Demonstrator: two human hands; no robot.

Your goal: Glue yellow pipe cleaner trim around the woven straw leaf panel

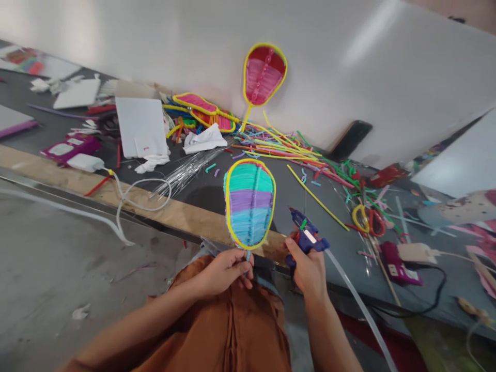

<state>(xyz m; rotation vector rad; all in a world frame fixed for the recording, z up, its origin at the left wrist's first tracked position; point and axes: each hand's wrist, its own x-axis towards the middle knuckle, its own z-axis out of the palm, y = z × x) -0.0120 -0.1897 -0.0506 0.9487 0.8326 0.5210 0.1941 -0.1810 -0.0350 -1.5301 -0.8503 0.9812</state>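
Left hand point(227, 271) pinched the striped paddle point(251, 204) by its stem point(248, 255), right hand point(309, 267) clasped the glue gun point(308, 235); I judged this gluing, next calling for careful nozzle point(291, 210) aim.

fan point(251, 202): teal, purple, blue bands; yellow rim point(275, 188) | glue gun point(309, 236): blue

A smooth, pale wall point(186, 46) is seen at twelve o'clock, streaked by glare point(370, 31) at one and ten. Against it a dark table point(337, 188) is set, stretched from nine o'clock to four and edged with a wooden strip point(23, 163) at nine. Grey floor point(46, 268) is exposed at eight.
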